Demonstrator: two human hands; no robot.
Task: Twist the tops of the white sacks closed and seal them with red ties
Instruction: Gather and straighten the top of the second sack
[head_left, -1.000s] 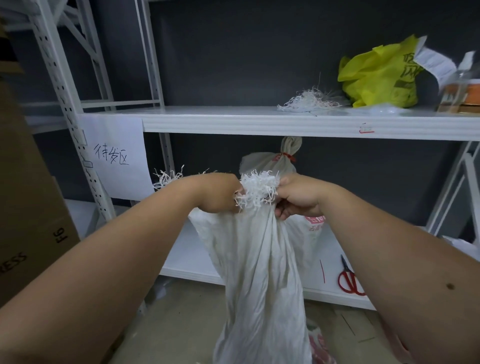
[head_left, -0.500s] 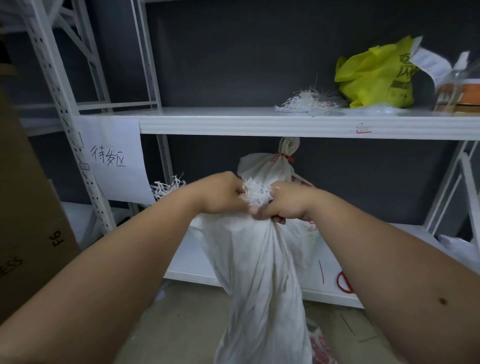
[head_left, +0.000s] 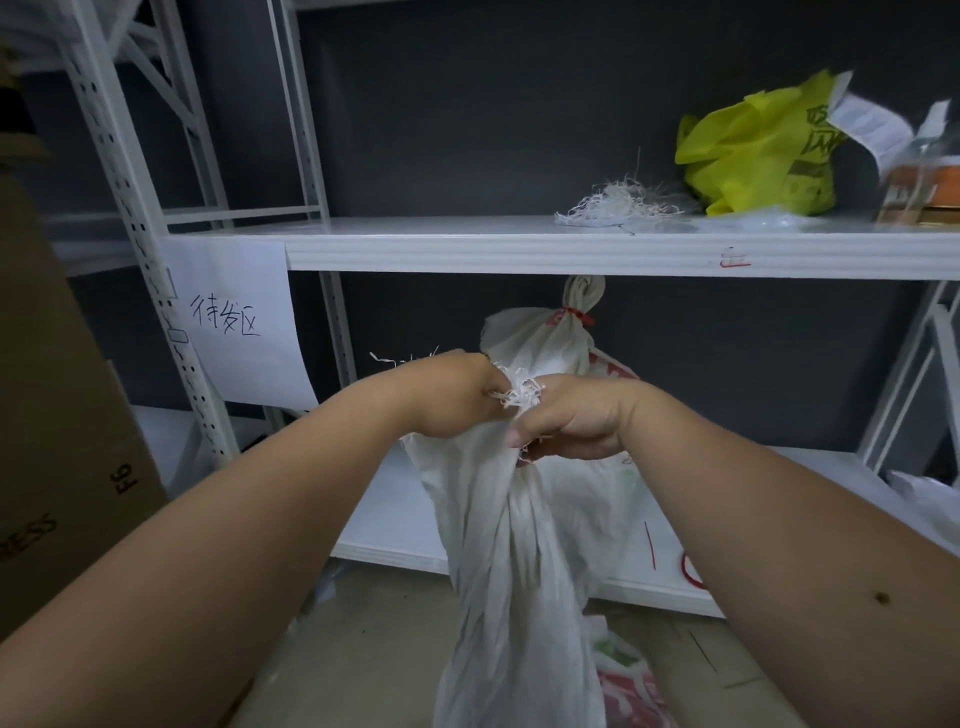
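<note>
Both hands bunching the frayed top of a white sack in front of the shelving.

The left hand (head_left: 451, 394) and right hand (head_left: 569, 418) are curled tight around the gathered neck of the white sack (head_left: 511, 561), knuckles nearly touching, with a tuft of frayed white threads (head_left: 521, 391) poking up between them. The sack hangs down from that grip towards the floor (head_left: 363, 654), its cloth pulled into long folds. Behind it, on the lower shelf (head_left: 395, 519), stands a second sack (head_left: 540, 332) with its neck closed by a red tie (head_left: 575, 314). A loose red tie (head_left: 649, 543) lies on that shelf near the right forearm. On the upper shelf (head_left: 467, 249) sit a pile of white threads (head_left: 618, 205) and a yellow bag (head_left: 763, 150).
</note>
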